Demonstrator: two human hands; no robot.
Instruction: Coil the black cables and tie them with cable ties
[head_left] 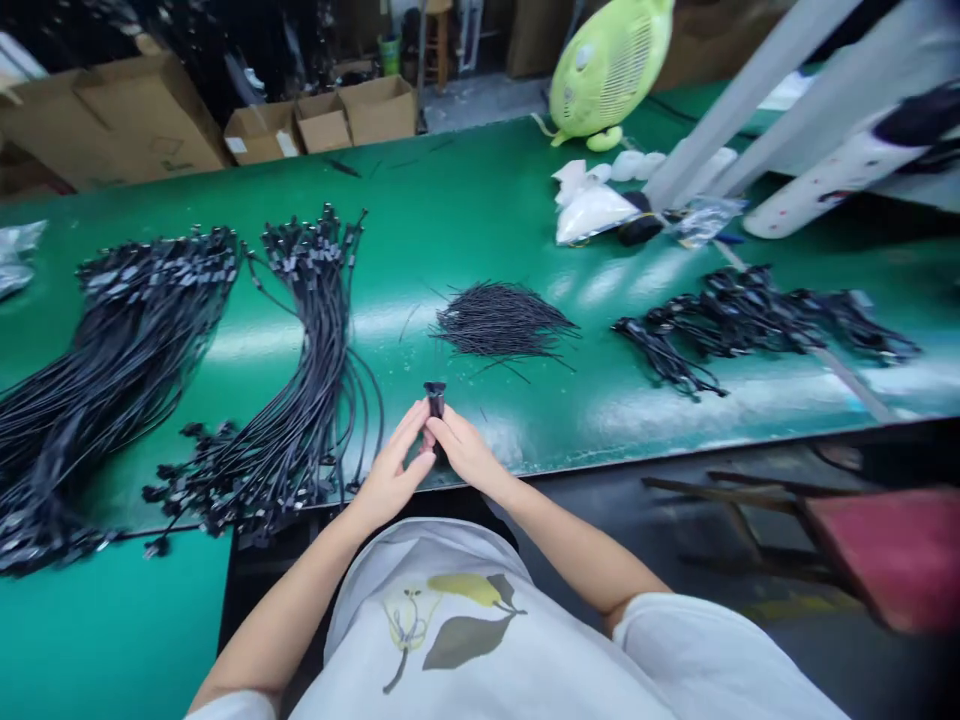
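Observation:
Between my two hands, at the front edge of the green table, a short black cable bundle (436, 400) stands with its dark connector end pointing away from me. My left hand (391, 473) closes on it from the left, and my right hand (463, 447) from the right, fingertips meeting around it. Just beyond lies a pile of thin black ties (504, 320). To the left, a bunch of long black cables (311, 360) is spread out, with a larger bunch (127, 340) farther left. Several coiled black cable bundles (739, 315) rest on the right.
A green fan (611, 70) stands at the table's (465, 210) back edge, near a white plastic bag (592, 212) and slanting grey posts (750, 100). Cardboard boxes (379, 110) are behind the table. A red stool (892, 555) is at the lower right.

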